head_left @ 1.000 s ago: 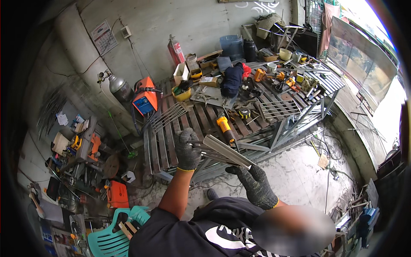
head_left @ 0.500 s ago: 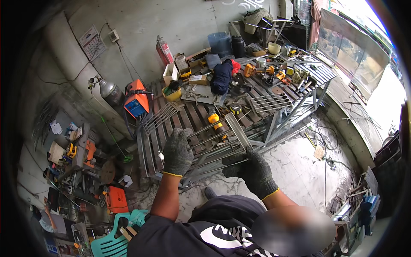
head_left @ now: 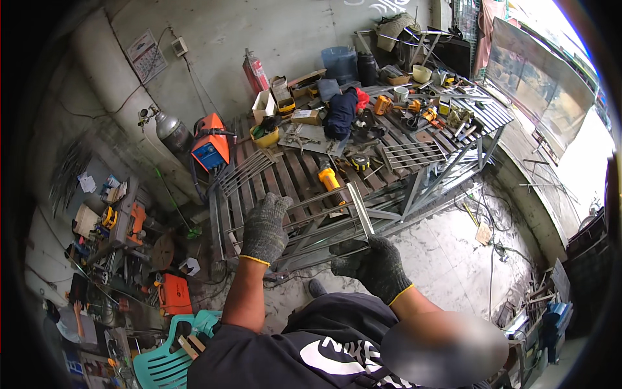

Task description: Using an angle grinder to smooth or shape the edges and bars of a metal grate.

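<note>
A small metal grille [head_left: 360, 209], thin parallel rods joined to a flat bar at its right end, is held up in front of me above the slatted table's near edge. My left hand [head_left: 265, 228], in a dark grey knit glove, is closed round its left end. Lower on the right, my right hand [head_left: 374, 267], gloved alike, grips the lower corner by the flat bar. Beyond the grille lies a yellow power tool [head_left: 330, 179], partly hidden by the rods. A tape measure [head_left: 359, 163] sits past it, and a similar grille [head_left: 414, 155] lies to its right.
The slatted metal table [head_left: 285, 178] carries many tools and boxes. An orange welding machine [head_left: 210, 146] and a gas cylinder [head_left: 173, 133] are at left. Cables [head_left: 495, 240] trail over the floor at right. A green plastic chair [head_left: 170, 356] stands behind left, near another person [head_left: 72, 321].
The grille has tilted between my hands, so its flat bar now shows narrower. Both hands stay gripped on it, with the right slightly lower and further left. My view has shifted slightly.
</note>
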A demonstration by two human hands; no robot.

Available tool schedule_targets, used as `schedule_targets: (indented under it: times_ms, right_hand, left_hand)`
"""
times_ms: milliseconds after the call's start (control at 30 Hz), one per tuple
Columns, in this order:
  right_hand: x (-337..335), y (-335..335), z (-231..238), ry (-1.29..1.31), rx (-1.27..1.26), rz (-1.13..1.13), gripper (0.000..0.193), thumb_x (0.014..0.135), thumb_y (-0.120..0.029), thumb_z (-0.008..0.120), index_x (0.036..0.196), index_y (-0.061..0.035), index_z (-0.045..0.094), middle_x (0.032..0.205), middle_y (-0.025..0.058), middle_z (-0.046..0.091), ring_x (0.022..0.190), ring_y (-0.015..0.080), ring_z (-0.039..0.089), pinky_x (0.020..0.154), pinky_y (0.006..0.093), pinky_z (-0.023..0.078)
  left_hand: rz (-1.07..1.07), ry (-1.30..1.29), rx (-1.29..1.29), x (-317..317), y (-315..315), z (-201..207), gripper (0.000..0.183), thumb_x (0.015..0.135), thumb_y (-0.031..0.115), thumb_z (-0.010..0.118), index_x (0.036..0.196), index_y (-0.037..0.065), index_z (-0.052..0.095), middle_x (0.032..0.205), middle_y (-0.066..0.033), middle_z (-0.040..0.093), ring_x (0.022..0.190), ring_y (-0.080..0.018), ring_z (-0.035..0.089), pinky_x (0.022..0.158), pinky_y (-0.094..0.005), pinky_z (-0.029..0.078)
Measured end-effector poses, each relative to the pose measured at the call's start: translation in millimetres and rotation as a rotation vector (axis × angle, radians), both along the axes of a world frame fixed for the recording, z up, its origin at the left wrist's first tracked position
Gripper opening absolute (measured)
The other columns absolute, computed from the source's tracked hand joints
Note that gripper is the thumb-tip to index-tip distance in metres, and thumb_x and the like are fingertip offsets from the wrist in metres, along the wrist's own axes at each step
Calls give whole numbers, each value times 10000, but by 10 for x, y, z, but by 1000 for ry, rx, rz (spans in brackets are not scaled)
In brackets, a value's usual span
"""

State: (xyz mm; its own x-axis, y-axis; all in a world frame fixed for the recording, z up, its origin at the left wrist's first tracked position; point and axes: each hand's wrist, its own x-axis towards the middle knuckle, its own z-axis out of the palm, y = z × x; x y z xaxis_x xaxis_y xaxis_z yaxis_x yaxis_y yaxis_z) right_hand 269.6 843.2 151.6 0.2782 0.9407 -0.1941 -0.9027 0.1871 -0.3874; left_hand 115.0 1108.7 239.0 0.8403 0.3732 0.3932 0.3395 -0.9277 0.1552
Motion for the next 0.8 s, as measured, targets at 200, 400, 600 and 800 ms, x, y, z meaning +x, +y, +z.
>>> schedule_targets:
  times_ms: [200,400,600,800]
  right_hand:
    - [128,-51,100,-540,-206,-212,412,1199,-57,646,1597,51,656,1508,240,795,1251,350,843,1090,450,690]
    - [290,-288,34,-689,-237,-239,461,1209,-211,650,1586,54,663,1482,266,798,1181,404,856,1057,542,695]
    - [326,-502,-179,-401,-273,-253,485,1210,-244,644,1572,78,656,1457,277,807,1179,412,855,1046,525,699]
    - [331,-578,-248,-470,-310,-255,497,1222,-241,611,1586,97,634,1482,286,795,1206,416,852,1085,524,683]
  left_hand:
    - [183,-171,-308,116,160,-316,308,971,55,832,1278,71,814,1081,-186,837,1045,-431,828,967,-508,672]
    - [270,-654,-1525,260,532,-657,154,1006,63,865,1146,20,817,905,-117,820,670,-288,797,610,-465,683]
    - [78,-964,-1981,280,982,-939,146,1167,111,685,1175,-18,753,950,-123,791,756,-245,773,713,-424,682]
    - [114,-875,-1938,313,867,-1013,189,1208,163,662,1218,3,762,945,-93,786,744,-229,753,699,-414,665]
